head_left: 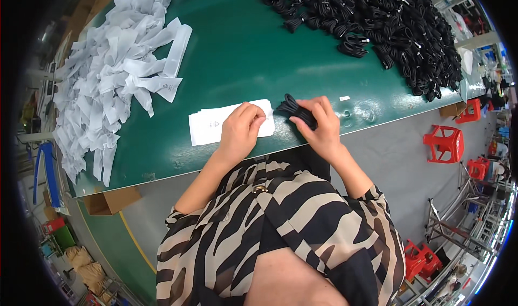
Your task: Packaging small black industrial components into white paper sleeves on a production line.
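A stack of flat white plastic bags [208, 125] lies near the front edge of the green table, its sheets slightly fanned at the left end. My left hand [241, 131] rests over the stack's right part, thumb and forefinger pinched together on the edge of the top bag. Just right of the stack, my right hand [322, 127] grips a coiled black cable [293, 107] between thumb and fingers. The cable's looped end points toward the bags, a small gap away from them. My palm and fingers partly cover the rest of the coil.
Across the table's left side spreads a heap of translucent white bags [110, 71]. Many coiled black cables [377, 20] are piled at the far right. A small white piece [345, 98] lies right of my right hand. Red stools [445, 144] stand on the floor beyond the table.
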A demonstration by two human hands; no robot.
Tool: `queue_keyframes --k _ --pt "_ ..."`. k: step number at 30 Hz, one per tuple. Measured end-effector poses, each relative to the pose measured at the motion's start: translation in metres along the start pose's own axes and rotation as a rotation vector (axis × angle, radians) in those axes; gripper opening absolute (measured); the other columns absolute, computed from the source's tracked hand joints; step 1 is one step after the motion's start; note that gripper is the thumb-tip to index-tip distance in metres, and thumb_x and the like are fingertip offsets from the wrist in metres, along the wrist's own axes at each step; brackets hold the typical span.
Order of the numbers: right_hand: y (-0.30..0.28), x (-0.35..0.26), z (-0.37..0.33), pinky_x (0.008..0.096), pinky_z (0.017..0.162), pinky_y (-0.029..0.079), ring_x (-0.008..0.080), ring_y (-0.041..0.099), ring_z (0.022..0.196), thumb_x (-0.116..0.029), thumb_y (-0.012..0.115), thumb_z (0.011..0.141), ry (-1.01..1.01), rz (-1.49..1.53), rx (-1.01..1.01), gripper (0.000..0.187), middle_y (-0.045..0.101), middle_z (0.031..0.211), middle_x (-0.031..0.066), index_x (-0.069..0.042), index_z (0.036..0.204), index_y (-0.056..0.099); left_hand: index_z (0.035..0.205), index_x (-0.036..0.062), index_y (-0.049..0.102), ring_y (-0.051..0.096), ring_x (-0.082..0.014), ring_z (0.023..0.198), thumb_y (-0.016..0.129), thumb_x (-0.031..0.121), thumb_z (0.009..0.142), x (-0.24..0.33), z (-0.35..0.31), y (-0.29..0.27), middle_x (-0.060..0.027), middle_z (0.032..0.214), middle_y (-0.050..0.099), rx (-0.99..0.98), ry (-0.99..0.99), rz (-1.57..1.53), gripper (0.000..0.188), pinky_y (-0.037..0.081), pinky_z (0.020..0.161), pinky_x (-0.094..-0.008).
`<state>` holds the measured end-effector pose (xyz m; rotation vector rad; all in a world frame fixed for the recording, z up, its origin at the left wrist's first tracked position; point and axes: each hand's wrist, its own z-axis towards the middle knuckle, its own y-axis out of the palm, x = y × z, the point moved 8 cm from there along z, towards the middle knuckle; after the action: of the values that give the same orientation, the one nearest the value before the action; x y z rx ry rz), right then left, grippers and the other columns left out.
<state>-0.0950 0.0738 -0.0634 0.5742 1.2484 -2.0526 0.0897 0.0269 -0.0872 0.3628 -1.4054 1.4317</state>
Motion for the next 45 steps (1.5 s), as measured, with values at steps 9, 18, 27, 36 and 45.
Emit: queue_keyframes --k 9,18,27,36,45 --pt "0.005 -0.004 -0.011 0.0338 0.064 0.051 0.0259 0.061 0.076 -0.002 0.083 0.072 -0.007 -0.003 0.077 0.041 0.057 0.092 0.0119 -0.003 0.109 0.067 0.087 0.0004 0.061 0.06 -0.026 0.075 0.068 0.002 0.085 0.021 0.0 0.002 -0.0101 0.083 0.059 0.014 0.204 0.174 0.007 0.047 0.062 -0.0345" --pt "0.005 -0.011 -0.014 0.0336 0.068 0.051 0.026 0.061 0.08 0.0 0.082 0.072 -0.013 0.061 0.111 0.039 0.058 0.093 0.0127 0.0 0.108 0.067 0.089 0.0022 0.06 0.06 -0.0276 0.073 0.063 -0.001 0.085 0.001 -0.001 -0.001 -0.0098 0.082 0.059 0.019 -0.03 -0.029 0.006 0.046 0.067 -0.0379" --pt "0.026 -0.021 -0.016 0.0327 0.058 0.052 0.0235 0.063 0.074 -0.004 0.082 0.073 -0.123 -0.043 -0.144 0.041 0.058 0.089 0.0095 -0.009 0.111 0.07 0.09 -0.001 0.058 0.058 -0.0185 0.074 0.064 -0.003 0.088 -0.005 -0.001 -0.005 -0.0105 0.087 0.06 0.059 -0.087 -0.222 0.006 0.047 0.065 -0.0303" --pt "0.048 0.031 -0.029 0.0288 0.061 0.051 0.0171 0.063 0.074 -0.008 0.079 0.08 0.528 0.572 -0.222 0.029 0.06 0.098 0.0062 -0.005 0.106 0.067 0.086 0.003 0.058 0.055 -0.0286 0.091 0.066 -0.004 0.08 0.043 -0.001 -0.008 -0.0094 0.099 0.061 -0.035 0.284 0.021 0.012 0.046 0.079 -0.0368" --pt "-0.004 -0.031 0.029 0.0279 0.074 0.052 0.0171 0.062 0.091 0.002 0.069 0.085 -0.127 0.482 0.008 0.036 0.057 0.121 0.0169 -0.002 0.12 0.065 0.093 0.0032 0.059 0.054 -0.0137 0.091 0.061 0.002 0.091 0.021 0.02 -0.056 -0.0063 0.11 0.062 0.122 0.073 -0.412 0.003 0.045 0.075 -0.0269"
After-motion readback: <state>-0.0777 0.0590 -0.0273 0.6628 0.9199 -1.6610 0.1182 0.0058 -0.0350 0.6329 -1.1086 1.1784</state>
